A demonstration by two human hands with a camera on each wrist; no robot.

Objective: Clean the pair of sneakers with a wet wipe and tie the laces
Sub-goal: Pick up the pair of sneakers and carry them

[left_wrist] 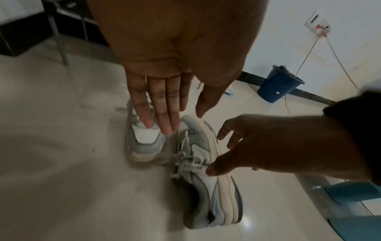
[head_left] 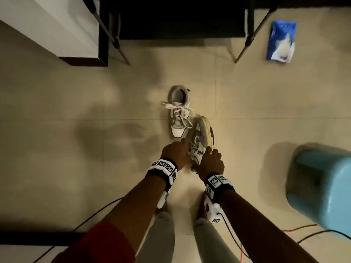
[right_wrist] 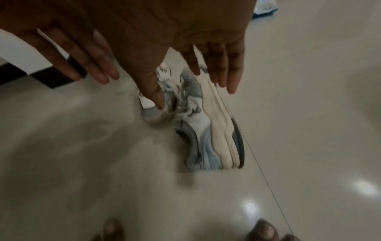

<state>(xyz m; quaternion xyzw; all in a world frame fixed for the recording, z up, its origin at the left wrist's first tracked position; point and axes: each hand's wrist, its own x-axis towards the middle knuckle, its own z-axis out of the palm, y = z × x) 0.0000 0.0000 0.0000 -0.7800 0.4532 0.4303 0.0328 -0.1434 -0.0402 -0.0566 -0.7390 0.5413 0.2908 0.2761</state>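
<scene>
Grey sneaker (head_left: 202,141) between open fingers (left_wrist: 163,117)

Open tiled floor (head_left: 76,130) lies left of the two sneakers. The upright sneaker (head_left: 178,112) stands just beside the tipped sneaker (head_left: 202,137), seemingly touching toe to toe. A blue stool (head_left: 322,192) blocks the near right; metal legs (head_left: 117,40) and a wipes pack (head_left: 282,41) sit farther off.

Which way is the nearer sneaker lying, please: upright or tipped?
Tipped on its side: the nearer sneaker shows its cream sole edge facing up, unlike the upright far sneaker.
</scene>
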